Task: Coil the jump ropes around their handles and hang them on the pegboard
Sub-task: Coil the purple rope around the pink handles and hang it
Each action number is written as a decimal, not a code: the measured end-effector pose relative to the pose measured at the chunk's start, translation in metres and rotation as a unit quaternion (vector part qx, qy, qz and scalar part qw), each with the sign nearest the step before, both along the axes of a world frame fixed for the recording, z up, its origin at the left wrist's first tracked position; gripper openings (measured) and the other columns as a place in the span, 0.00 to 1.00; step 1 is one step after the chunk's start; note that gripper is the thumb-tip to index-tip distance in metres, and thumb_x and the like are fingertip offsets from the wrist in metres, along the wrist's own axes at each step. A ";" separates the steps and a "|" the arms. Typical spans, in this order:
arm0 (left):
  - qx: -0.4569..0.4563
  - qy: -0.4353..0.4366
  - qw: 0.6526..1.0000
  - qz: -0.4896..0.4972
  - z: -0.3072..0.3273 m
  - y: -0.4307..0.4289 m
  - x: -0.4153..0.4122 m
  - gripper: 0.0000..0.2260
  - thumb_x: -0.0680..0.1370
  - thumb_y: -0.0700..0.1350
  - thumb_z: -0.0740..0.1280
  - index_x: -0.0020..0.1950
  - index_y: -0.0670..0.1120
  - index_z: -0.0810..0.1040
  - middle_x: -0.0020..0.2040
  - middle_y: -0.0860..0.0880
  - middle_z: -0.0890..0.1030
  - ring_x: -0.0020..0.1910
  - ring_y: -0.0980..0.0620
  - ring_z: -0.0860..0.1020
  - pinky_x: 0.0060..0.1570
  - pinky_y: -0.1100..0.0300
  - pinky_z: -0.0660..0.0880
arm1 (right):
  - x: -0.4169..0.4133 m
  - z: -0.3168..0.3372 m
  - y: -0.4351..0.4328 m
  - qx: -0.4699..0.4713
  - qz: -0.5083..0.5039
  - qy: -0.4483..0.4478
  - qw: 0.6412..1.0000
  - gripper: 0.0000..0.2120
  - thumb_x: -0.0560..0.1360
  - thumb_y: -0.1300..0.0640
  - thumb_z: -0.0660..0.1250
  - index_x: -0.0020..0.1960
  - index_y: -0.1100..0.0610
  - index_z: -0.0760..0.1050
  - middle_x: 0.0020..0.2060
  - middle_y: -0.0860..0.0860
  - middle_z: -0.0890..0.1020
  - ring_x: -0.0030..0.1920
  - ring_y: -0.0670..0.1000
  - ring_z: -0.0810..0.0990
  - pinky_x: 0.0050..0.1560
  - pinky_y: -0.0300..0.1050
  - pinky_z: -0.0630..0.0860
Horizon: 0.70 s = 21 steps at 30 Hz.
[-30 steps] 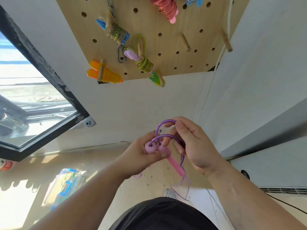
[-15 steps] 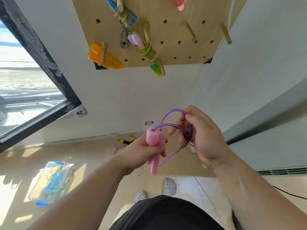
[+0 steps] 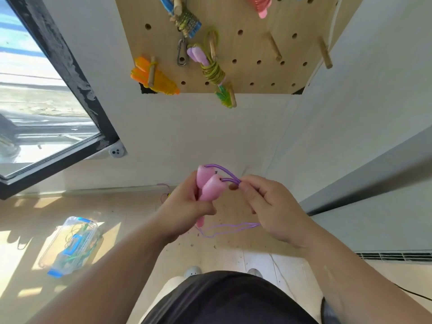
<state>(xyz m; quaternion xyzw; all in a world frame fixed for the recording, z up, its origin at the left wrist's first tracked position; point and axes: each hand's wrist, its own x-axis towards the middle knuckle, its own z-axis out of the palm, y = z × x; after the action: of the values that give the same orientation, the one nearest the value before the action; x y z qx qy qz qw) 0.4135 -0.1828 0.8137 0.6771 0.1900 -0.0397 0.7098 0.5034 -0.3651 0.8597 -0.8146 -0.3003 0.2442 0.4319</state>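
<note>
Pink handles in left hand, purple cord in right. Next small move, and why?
Probably sweep the right hand around the pink handles to lay a wrap. The left hand grips both handles together, the right pinches the purple cord just beside their tops, no turns show on the visible part of the handles, and slack hangs loose below.

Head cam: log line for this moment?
left hand: grips pink handles | right hand: pinches purple rope | wraps on handles: none visible | pegboard: not hung yet
</note>
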 end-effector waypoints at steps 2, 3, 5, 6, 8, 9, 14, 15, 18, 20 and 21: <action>-0.061 -0.051 0.997 0.019 0.012 -0.012 -0.002 0.20 0.64 0.33 0.68 0.54 0.45 0.75 0.39 0.40 0.73 0.35 0.40 0.74 0.28 0.61 0.70 | -0.006 0.001 0.002 0.007 0.011 -0.005 1.000 0.15 0.84 0.42 0.52 0.42 0.45 0.70 0.29 0.41 0.71 0.31 0.43 0.67 0.37 0.46 0.67; -0.083 -0.068 0.994 0.034 0.015 -0.017 -0.001 0.18 0.64 0.32 0.67 0.53 0.43 0.74 0.38 0.40 0.73 0.33 0.38 0.73 0.25 0.62 0.68 | -0.008 0.002 0.004 0.014 0.010 -0.005 1.000 0.17 0.83 0.40 0.51 0.41 0.46 0.67 0.29 0.42 0.71 0.31 0.45 0.67 0.36 0.49 0.67; -0.131 -0.084 0.985 0.075 0.018 -0.020 0.001 0.16 0.64 0.32 0.65 0.51 0.39 0.72 0.37 0.39 0.73 0.32 0.36 0.72 0.26 0.58 0.68 | -0.009 0.001 0.010 0.005 0.011 -0.011 1.000 0.19 0.82 0.37 0.49 0.42 0.47 0.67 0.31 0.44 0.74 0.32 0.48 0.71 0.37 0.57 0.72; -0.161 -0.089 0.978 0.095 0.017 -0.018 0.003 0.15 0.64 0.31 0.64 0.50 0.39 0.71 0.36 0.40 0.72 0.32 0.37 0.72 0.30 0.55 0.70 | -0.011 0.001 0.014 -0.008 0.017 -0.011 1.000 0.20 0.82 0.37 0.49 0.43 0.48 0.69 0.32 0.46 0.75 0.34 0.50 0.73 0.40 0.60 0.75; -0.186 -0.093 0.972 0.105 0.017 -0.012 0.005 0.15 0.64 0.30 0.61 0.50 0.38 0.70 0.32 0.41 0.71 0.30 0.39 0.73 0.37 0.47 0.70 | -0.016 -0.001 0.022 -0.006 0.031 0.025 0.999 0.19 0.85 0.42 0.51 0.45 0.52 0.72 0.31 0.45 0.74 0.34 0.49 0.73 0.40 0.56 0.75; -0.162 -0.086 0.978 0.099 0.018 -0.009 0.006 0.14 0.64 0.30 0.61 0.50 0.36 0.70 0.29 0.39 0.70 0.27 0.39 0.73 0.35 0.46 0.69 | -0.020 -0.003 0.025 0.005 0.034 0.045 0.998 0.18 0.86 0.46 0.52 0.45 0.55 0.72 0.30 0.44 0.73 0.33 0.47 0.70 0.39 0.49 0.72; -0.147 -0.083 0.981 0.099 0.026 -0.009 -0.003 0.24 0.63 0.42 0.73 0.55 0.38 0.71 0.30 0.42 0.73 0.21 0.44 0.71 0.25 0.57 0.70 | -0.035 -0.001 0.035 0.008 0.045 0.032 0.998 0.17 0.86 0.53 0.54 0.45 0.58 0.75 0.29 0.36 0.75 0.33 0.39 0.72 0.38 0.30 0.67; -0.159 -0.087 0.978 0.100 0.025 -0.008 -0.006 0.27 0.61 0.46 0.76 0.56 0.41 0.71 0.30 0.43 0.73 0.22 0.45 0.71 0.24 0.57 0.70 | -0.036 0.000 0.037 -0.002 0.053 0.023 0.998 0.18 0.86 0.51 0.53 0.47 0.57 0.77 0.30 0.34 0.76 0.34 0.38 0.73 0.39 0.29 0.67; -0.160 -0.078 0.977 0.118 0.024 -0.003 -0.011 0.29 0.61 0.54 0.77 0.57 0.45 0.71 0.30 0.47 0.73 0.23 0.46 0.70 0.24 0.57 0.68 | -0.043 0.001 0.041 -0.035 0.072 -0.009 0.997 0.16 0.85 0.47 0.53 0.44 0.49 0.74 0.32 0.33 0.76 0.36 0.38 0.74 0.38 0.30 0.67; -0.148 -0.072 0.975 0.152 0.024 -0.001 -0.013 0.28 0.62 0.56 0.76 0.53 0.43 0.71 0.29 0.47 0.72 0.21 0.46 0.69 0.23 0.57 0.64 | -0.046 0.000 0.045 -0.037 0.079 -0.017 0.996 0.16 0.86 0.49 0.53 0.42 0.48 0.73 0.32 0.34 0.76 0.36 0.40 0.74 0.38 0.31 0.66; -0.145 -0.076 0.972 0.170 0.024 -0.001 -0.013 0.27 0.63 0.57 0.76 0.52 0.43 0.70 0.29 0.46 0.71 0.20 0.46 0.68 0.22 0.56 0.62 | -0.047 0.000 0.048 -0.035 0.080 -0.016 0.996 0.17 0.86 0.49 0.54 0.42 0.48 0.73 0.32 0.35 0.76 0.35 0.41 0.74 0.38 0.32 0.66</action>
<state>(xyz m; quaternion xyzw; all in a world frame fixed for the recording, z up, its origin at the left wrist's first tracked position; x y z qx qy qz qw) 0.4005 -0.1834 0.8378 0.5257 0.2400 0.1055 0.8093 0.4563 -0.3175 0.8597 -0.8062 -0.3629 0.2753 0.3776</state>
